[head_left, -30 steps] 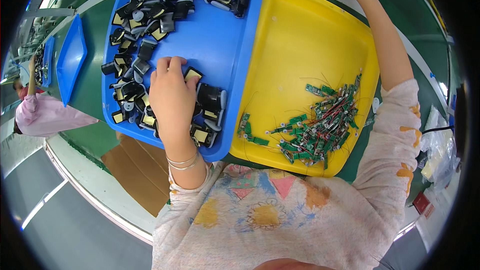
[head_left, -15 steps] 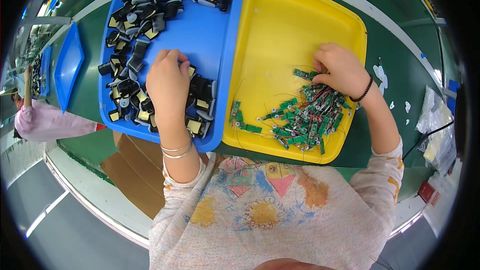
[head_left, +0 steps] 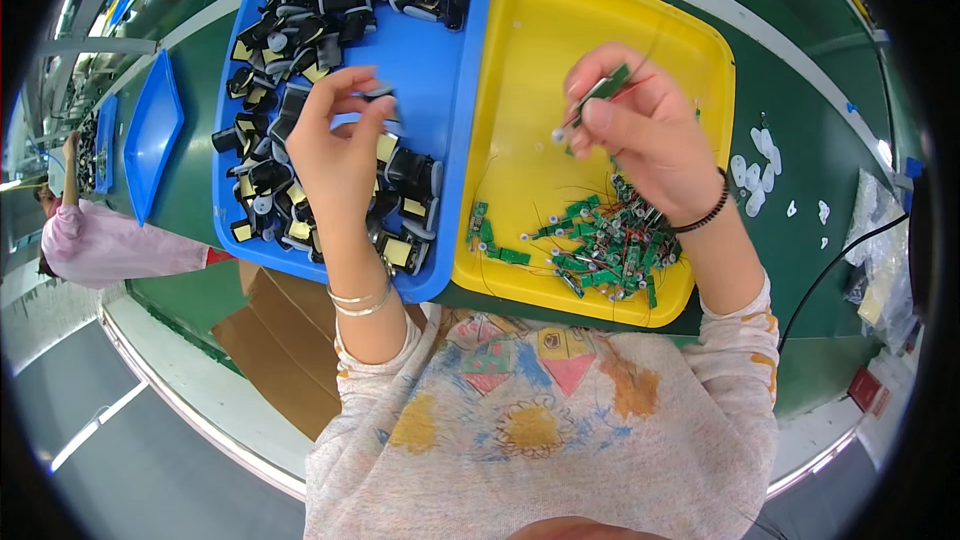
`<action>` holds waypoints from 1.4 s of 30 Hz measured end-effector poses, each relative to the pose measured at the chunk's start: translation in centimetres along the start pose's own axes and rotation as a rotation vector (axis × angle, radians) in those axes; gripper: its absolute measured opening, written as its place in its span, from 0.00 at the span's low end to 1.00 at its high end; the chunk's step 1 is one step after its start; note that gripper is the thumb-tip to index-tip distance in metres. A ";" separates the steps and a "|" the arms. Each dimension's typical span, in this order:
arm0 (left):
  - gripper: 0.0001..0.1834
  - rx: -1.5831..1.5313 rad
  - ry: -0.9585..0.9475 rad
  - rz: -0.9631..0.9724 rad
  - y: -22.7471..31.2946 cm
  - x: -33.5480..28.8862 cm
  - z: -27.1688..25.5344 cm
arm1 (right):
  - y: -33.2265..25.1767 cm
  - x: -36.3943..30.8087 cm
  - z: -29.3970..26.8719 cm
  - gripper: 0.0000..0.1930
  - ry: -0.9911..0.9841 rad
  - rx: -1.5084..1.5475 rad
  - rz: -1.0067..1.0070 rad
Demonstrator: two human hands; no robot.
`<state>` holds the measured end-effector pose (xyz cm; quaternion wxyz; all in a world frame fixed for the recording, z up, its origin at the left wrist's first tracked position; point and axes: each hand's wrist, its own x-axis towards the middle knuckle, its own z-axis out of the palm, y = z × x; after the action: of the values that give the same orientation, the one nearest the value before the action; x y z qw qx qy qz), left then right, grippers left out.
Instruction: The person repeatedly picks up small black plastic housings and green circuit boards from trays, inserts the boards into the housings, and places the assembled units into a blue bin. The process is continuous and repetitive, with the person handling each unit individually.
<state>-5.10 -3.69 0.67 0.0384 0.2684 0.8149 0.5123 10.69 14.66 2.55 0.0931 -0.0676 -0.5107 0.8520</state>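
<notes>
Currently, the left hand [head_left: 338,145] is pinching a small dark piece with a grey edge [head_left: 380,93], somewhat blurred, between thumb and fingers above the blue tray [head_left: 425,60], where many black parts [head_left: 265,178] lie along the left side and at both ends. At the same time, the right hand [head_left: 645,130] grips a green circuit board [head_left: 606,88] with thin wires, raised above the yellow tray [head_left: 535,50], and below it a heap of similar boards [head_left: 605,255] is lying near the tray's lower right corner. Beside this tray, several flat white pieces [head_left: 754,202] rest on the green surface [head_left: 815,150].
</notes>
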 end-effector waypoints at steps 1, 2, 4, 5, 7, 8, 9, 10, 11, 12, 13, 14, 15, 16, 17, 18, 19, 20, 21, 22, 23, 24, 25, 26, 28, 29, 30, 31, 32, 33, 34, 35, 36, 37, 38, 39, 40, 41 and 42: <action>0.15 -0.292 -0.067 -0.007 0.4 -0.3 0.2 | 0.5 0.0 0.3 0.08 -0.033 0.131 0.024; 0.16 -0.585 -0.137 -0.017 0.9 -0.6 0.4 | 1.1 0.2 0.6 0.09 -0.066 0.261 0.047; 0.20 -0.981 -0.273 -0.005 1.0 -1.5 1.3 | 2.5 0.5 1.2 0.09 -0.159 0.480 0.076; 0.19 -0.991 -0.335 -0.083 1.8 -2.3 1.9 | 3.0 0.3 1.2 0.08 -0.162 0.490 0.075; 0.18 -0.923 -0.436 -0.075 2.1 -3.0 3.0 | 3.5 0.0 1.4 0.08 -0.177 0.513 0.077; 0.18 -0.971 -0.451 -0.120 2.4 -3.0 3.1 | 3.4 0.0 1.3 0.08 -0.177 0.549 0.071; 0.18 -1.020 -0.468 -0.167 2.7 -3.0 3.1 | 3.4 -0.1 1.2 0.08 -0.159 0.559 0.052; 0.18 -1.069 -0.484 -0.213 2.9 -2.9 3.2 | 3.4 -0.2 1.1 0.08 -0.143 0.569 0.033; 0.19 -1.123 -0.504 -0.233 2.4 -2.9 3.3 | 3.5 -0.2 1.0 0.08 -0.127 0.579 0.015; 0.20 -1.175 -0.527 -0.254 1.7 -2.8 3.4 | 3.6 -0.2 0.9 0.08 -0.150 0.537 0.000; 0.20 -1.228 -0.548 -0.276 1.4 -2.8 3.5 | 3.7 -0.2 0.8 0.09 -0.175 0.494 -0.015; 0.21 -1.161 -0.500 -0.271 1.5 -2.9 3.6 | 3.7 -0.2 0.8 0.09 -0.199 0.451 -0.029; 0.22 -1.093 -0.451 -0.266 2.3 -2.9 3.6 | 3.7 -0.2 0.6 0.09 -0.185 0.455 -0.042; 0.22 -1.025 -0.402 -0.260 3.0 -3.0 3.7 | 3.7 -0.2 0.5 0.10 -0.172 0.459 -0.055; 0.22 -1.006 -0.369 -0.251 3.6 -3.1 3.8 | 3.8 -0.2 0.3 0.10 -0.158 0.463 -0.067; 0.22 -0.988 -0.337 -0.242 4.3 -3.2 4.0 | 3.7 -0.2 0.3 0.10 -0.141 0.456 -0.076; 0.22 -0.970 -0.304 -0.232 4.6 -3.2 4.1 | 3.7 -0.2 0.3 0.10 -0.124 0.448 -0.085; 0.23 -0.925 -0.363 -0.240 4.3 -3.3 4.0 | 3.6 -0.2 0.4 0.10 -0.106 0.440 -0.094; 0.23 -0.880 -0.422 -0.247 3.6 -3.4 3.9 | 3.6 -0.3 0.3 0.10 -0.093 0.420 -0.108; 0.23 -0.834 -0.481 -0.253 3.1 -3.5 3.9 | 3.7 -0.3 0.3 0.10 -0.080 0.400 -0.123; 0.22 -0.840 -0.489 -0.248 2.9 -3.6 3.9 | 3.7 -0.4 0.4 0.10 -0.067 0.380 -0.137; 0.21 -0.845 -0.494 -0.243 2.8 -3.6 4.0 | 3.8 -0.4 0.4 0.11 -0.055 0.357 -0.144; 0.20 -0.849 -0.500 -0.238 2.7 -3.6 4.0 | 3.8 -0.4 0.4 0.11 -0.043 0.334 -0.152; 0.18 -0.878 -0.487 -0.261 2.8 -3.6 3.9 | 3.8 -0.4 0.5 0.11 -0.031 0.311 -0.160; 0.14 -0.937 -0.467 -0.308 3.2 -3.6 4.0 | 3.8 -0.5 0.8 0.11 -0.007 0.285 -0.161; 0.12 -0.906 -0.478 -0.321 3.2 -3.6 3.9 | 3.9 -0.5 0.9 0.11 0.004 0.273 -0.162; 0.10 -0.876 -0.490 -0.334 3.2 -3.5 3.9 | 3.9 -0.5 0.8 0.10 -0.017 0.283 -0.148; 0.09 -0.846 -0.501 -0.346 3.2 -3.4 3.8 | 4.0 -0.5 0.7 0.10 -0.039 0.294 -0.134; 0.08 -0.808 -0.543 -0.347 2.9 -3.4 3.7 | 4.1 -0.5 0.7 0.10 -0.061 0.304 -0.119; 0.07 -0.767 -0.581 -0.347 2.3 -3.4 3.5 | 4.0 -0.5 0.6 0.10 -0.077 0.296 -0.098; 0.06 -0.726 -0.619 -0.347 2.0 -3.4 3.4 | 3.8 -0.6 0.4 0.10 -0.093 0.287 -0.076; 0.07 -0.699 -0.632 -0.345 2.2 -3.4 3.4 | 3.7 -0.7 0.3 0.10 -0.109 0.279 -0.054; 0.07 -0.674 -0.647 -0.343 2.4 -3.5 3.4 | 3.8 -0.7 0.1 0.10 -0.107 0.270 -0.062; 0.07 -0.649 -0.663 -0.342 2.6 -3.5 3.4 | 3.8 -0.6 -0.1 0.10 -0.105 0.261 -0.069; 0.08 -0.646 -0.656 -0.351 2.7 -3.6 3.5 | 3.9 -0.6 -0.2 0.10 -0.102 0.252 -0.077; 0.08 -0.642 -0.647 -0.362 2.8 -3.6 3.6 | 3.9 -0.5 -0.2 0.10 -0.107 0.264 -0.074; 0.09 -0.638 -0.638 -0.372 2.8 -3.7 3.6 | 3.9 -0.5 -0.2 0.09 -0.112 0.277 -0.072; 0.09 -0.692 -0.645 -0.398 2.9 -3.6 3.5 | 3.8 -0.5 -0.2 0.09 -0.117 0.289 -0.069; 0.09 -0.746 -0.652 -0.423 2.9 -3.5 3.5 | 3.9 -0.5 -0.2 0.09 -0.123 0.264 -0.074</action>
<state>0.25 -1.54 0.75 0.4843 0.2118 0.5597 0.6382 10.87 12.91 -0.93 0.1012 0.0164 -0.4011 0.9103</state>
